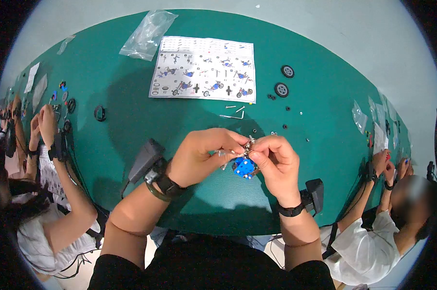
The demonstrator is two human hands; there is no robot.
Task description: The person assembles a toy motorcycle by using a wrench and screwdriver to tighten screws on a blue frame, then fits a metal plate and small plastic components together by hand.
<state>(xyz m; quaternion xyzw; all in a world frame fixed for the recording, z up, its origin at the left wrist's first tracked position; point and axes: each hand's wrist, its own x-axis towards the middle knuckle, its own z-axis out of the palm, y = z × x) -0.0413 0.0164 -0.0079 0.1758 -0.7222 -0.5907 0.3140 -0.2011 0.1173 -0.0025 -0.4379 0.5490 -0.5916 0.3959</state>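
Between my two hands is a partly built toy motorcycle (244, 167), with a blue body and small metal parts at its top. My left hand (206, 152) pinches its metal upper part from the left, thumb and forefinger together. From the other side, the thumb and fingers of my right hand (275, 162) press on the same upper part. The fingertips of both hands meet there and hide some of the small pieces. Just beyond them lie an L-shaped hex key (233, 116) and a few silver screws (240, 109).
A printed instruction sheet (204, 70) lies ahead, beside a clear plastic bag (149, 35). Two wheels (281, 89) and small black pieces sit to the right; a black tyre (100, 113) is at left. Other people work at both sides of the green table (131, 203).
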